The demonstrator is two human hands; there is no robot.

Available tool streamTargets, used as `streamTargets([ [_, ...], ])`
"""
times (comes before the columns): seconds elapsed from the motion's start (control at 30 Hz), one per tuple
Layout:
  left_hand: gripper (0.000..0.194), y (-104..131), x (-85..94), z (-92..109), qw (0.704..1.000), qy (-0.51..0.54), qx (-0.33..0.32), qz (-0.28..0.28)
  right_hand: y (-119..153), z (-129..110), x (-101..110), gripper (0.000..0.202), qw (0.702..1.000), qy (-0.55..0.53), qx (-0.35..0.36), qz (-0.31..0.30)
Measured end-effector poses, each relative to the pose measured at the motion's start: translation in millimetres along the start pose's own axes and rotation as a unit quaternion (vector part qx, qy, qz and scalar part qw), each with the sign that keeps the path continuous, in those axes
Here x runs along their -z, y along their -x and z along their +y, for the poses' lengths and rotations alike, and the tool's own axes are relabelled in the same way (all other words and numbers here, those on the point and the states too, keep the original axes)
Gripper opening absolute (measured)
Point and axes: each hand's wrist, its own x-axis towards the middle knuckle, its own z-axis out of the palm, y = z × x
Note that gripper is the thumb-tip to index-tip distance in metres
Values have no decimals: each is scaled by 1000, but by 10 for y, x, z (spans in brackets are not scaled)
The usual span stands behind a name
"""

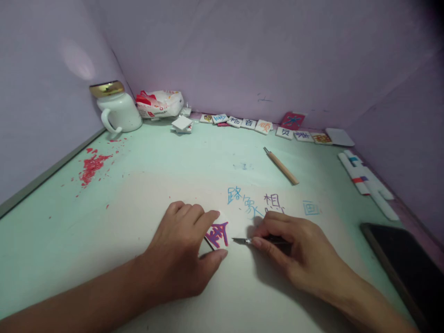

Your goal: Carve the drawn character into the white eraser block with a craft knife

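My left hand [187, 245] holds a small white tile [218, 234] between thumb and fingers, flat on the pale tabletop [173, 166]. A purple character with red edges is drawn on the tile; its left part is under my hand. In my right hand [291, 245] is a craft knife [241, 240], gripped near its metal collar. Its blade points left at the tile's right edge, a small gap apart from it. Behind my right hand, characters in blue and purple [271, 200] are written on the tabletop.
A wood-handled carving tool [281, 166] lies beyond my right hand. Lettered tiles [248, 123] line the back wall. At back left stand a lidded white mug [121, 112] and a tissue pack [159, 103]; red shavings [92, 169] lie nearby. Markers [367, 185] and a dark phone [402, 268] are right.
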Motion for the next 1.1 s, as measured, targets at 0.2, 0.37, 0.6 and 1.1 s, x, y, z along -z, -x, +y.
streamTargets([
  [0.2, 33, -10, 1, -8, 1000, 2, -4, -4, 7, 24, -68, 20, 998, 36, -5, 53],
  [0.37, 32, 6, -4, -3, 1000, 2, -3, 5, 15, 5, -1, 19, 1000, 27, 9, 10],
  [0.6, 33, 12, -1, -3, 1000, 4, -3, 1, 11, -6, 16, 17, 1000, -12, 1, -6],
  [1.1, 34, 8, -9, -11, 1000, 11, 1, 3, 13, -60, 8, 18, 999, -9, 8, -35],
])
